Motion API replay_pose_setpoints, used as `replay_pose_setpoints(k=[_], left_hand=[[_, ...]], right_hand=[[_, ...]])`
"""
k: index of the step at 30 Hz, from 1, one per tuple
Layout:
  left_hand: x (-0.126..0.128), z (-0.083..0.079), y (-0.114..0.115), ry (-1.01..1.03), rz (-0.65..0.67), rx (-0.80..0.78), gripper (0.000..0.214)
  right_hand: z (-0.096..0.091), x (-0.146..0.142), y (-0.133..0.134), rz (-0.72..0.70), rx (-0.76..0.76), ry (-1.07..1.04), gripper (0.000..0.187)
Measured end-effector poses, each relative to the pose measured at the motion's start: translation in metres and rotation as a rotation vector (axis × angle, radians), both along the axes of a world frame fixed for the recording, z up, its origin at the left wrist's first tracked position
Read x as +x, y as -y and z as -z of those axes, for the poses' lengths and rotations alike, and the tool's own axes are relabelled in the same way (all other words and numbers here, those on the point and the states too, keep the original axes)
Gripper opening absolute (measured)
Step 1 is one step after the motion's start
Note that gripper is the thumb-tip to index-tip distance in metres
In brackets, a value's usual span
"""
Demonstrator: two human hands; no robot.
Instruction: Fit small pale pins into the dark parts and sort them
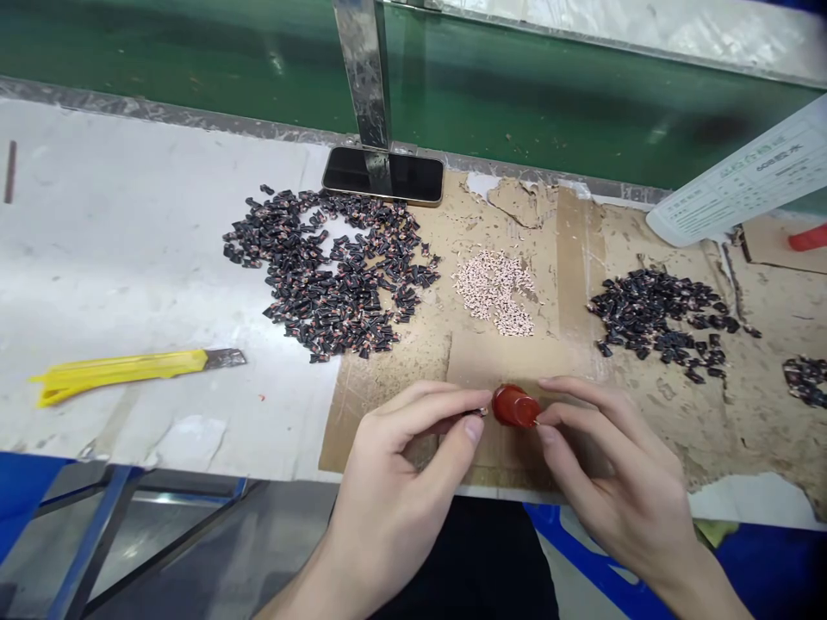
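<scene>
My left hand (401,482) pinches a small dark component (479,412) between thumb and fingertips, right at the left end of a glossy red cylindrical part (515,406). My right hand (613,456) grips that red part from the right, and a thin metal tip shows by its fingers. Both hands rest over brown cardboard (413,430). Ahead lie a large heap of dark small components (329,275), a heap of pale pink pieces (494,293), and a second dark heap (659,319). My fingers hide part of the red piece.
A yellow utility knife (122,370) lies on the white bench top (161,430) at left. A black phone (381,175) sits at the back beside a metal post (363,69). A printed sheet (743,176) and a red handle (807,238) lie at right.
</scene>
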State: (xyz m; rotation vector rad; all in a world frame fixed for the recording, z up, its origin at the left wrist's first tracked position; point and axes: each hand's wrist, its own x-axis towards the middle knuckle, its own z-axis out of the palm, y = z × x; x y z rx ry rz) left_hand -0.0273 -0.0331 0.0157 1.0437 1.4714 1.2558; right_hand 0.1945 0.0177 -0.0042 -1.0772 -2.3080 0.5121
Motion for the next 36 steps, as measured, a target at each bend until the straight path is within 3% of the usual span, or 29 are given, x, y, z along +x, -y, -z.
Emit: replay_pose_setpoints(k=[5,11,14,25,36], left_hand=[[0.008,-0.003,-0.001,0.063,0.025,-0.034,0.028],[0.030,-0.008,-0.008,0.553,0.094,-0.252,0.019],[0.034,-0.007,-0.011,0.666,0.112,-0.282,0.017],[0.034,-0.007,-0.010,0.804,0.120,-0.327,0.017],[0.031,-0.013,-0.010,0.774,0.092,-0.378,0.015]], right_hand=[[-0.014,-0.001,0.006,0.109,-0.147,-0.130,0.016],[-0.032,-0.007,0.014,0.220,-0.502,-0.436,0.012],[-0.036,-0.009,0.016,0.239,-0.583,-0.513,0.011],[-0.037,-0.012,0.016,0.182,-0.560,-0.526,0.013],[-0.030,-0.003,0.015,0.082,-0.523,-0.433,0.019]])
